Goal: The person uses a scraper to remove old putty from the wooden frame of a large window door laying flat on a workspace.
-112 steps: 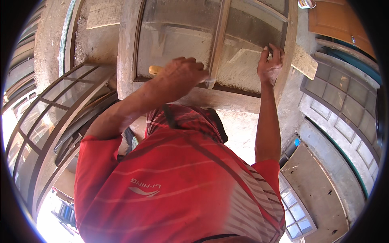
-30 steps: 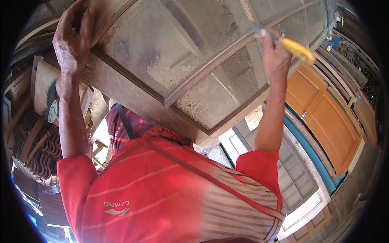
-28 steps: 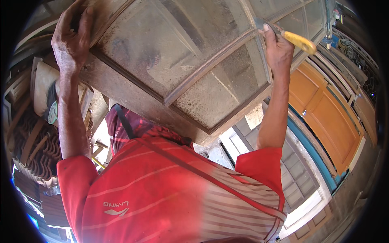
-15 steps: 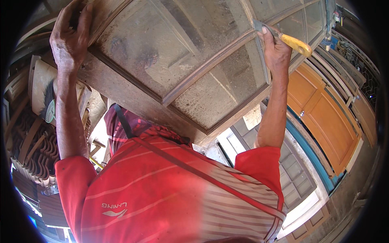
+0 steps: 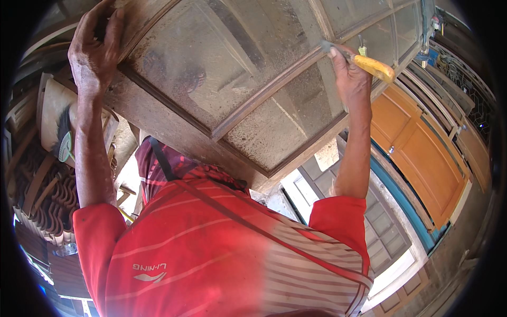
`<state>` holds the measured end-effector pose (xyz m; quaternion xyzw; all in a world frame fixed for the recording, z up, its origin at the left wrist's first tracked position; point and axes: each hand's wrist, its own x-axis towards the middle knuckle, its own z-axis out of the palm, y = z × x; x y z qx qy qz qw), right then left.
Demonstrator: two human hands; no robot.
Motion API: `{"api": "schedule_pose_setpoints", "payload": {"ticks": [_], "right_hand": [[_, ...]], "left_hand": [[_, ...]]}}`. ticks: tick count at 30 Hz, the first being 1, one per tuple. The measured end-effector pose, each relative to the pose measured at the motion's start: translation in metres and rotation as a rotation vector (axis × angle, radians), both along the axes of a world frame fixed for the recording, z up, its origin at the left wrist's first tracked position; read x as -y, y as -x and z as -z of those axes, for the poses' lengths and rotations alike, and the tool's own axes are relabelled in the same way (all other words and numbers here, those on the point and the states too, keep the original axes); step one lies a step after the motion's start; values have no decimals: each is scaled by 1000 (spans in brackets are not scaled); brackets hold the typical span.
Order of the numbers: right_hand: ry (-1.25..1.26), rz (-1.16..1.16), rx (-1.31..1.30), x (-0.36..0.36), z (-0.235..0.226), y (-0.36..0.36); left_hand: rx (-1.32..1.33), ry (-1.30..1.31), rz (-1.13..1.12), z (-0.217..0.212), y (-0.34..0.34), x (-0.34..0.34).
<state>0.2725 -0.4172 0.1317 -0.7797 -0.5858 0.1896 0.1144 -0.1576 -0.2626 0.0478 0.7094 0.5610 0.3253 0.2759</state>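
Observation:
A dusty wooden window frame (image 5: pixel 156 112) with several glass panes lies tilted before me, its near corner close to my chest. Along its left edge my left hand (image 5: pixel 94 62) grips the wood, fingers bent over the side and partly cut off by the picture's top. In my right hand (image 5: pixel 350 82) is a putty knife (image 5: pixel 374 67) with a yellow handle, the thumb pressed along its metal blade. The blade's tip meets a wooden glazing bar (image 5: pixel 274 92) between two panes. Brown dirt and crumbs cover the glass, thickest near the bars.
Orange wooden doors (image 5: pixel 417 153) lean at the right beside a blue-green frame (image 5: pixel 409 198). Curved roof tiles (image 5: pixel 47 203) are stacked at the left, below a pale green brush (image 5: pixel 65 147). Behind my right hand stands a small yellow-green object (image 5: pixel 362 49) I cannot make out.
My right hand has moved a little left and down with the putty knife, shifting its blade along the bar. My left hand has shifted very slightly on the frame's edge.

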Motion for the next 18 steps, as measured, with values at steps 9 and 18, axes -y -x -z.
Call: {"api": "schedule_pose_setpoints", "payload": {"ticks": [9, 18], "right_hand": [[-88, 45, -2, -7, 12, -19], [-52, -70, 146, -9, 5, 2]], "left_hand": [[-62, -35, -27, 0, -1, 0], [-61, -58, -1, 0, -1, 0]]}}
